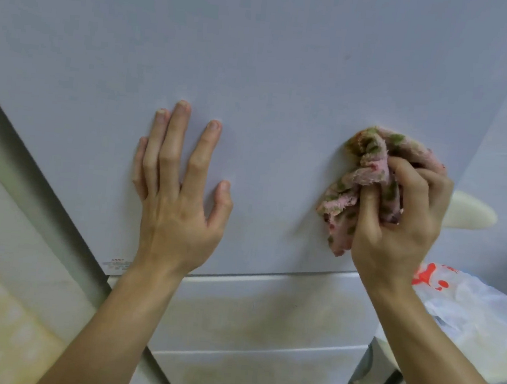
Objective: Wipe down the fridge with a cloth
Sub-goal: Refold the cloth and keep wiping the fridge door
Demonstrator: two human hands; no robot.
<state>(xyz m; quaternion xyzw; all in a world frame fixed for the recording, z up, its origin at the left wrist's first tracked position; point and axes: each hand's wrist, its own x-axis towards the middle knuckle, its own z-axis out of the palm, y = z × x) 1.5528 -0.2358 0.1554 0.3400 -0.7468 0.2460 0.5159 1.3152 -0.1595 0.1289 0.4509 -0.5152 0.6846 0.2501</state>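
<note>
The left grip [179, 212] rests flat, fingers spread, on the fridge door [259, 53], while the right grip [397, 224] clutches the cloth [370, 159] against it.

Both forearms bare, reaching up from the near edge, left from bottom left, right from bottom right corner. Left hand [179, 206]: open and flat, palm against the fridge door [288, 71], fingers straight and pointing to the far side, index apart from the other three, thumb splayed to the right. Right hand [398, 218]: well apart to the right, back toward the camera, fingers curled round a bunched cloth [368, 172], thumb dug into its folds. Both wrists roughly straight.
</note>
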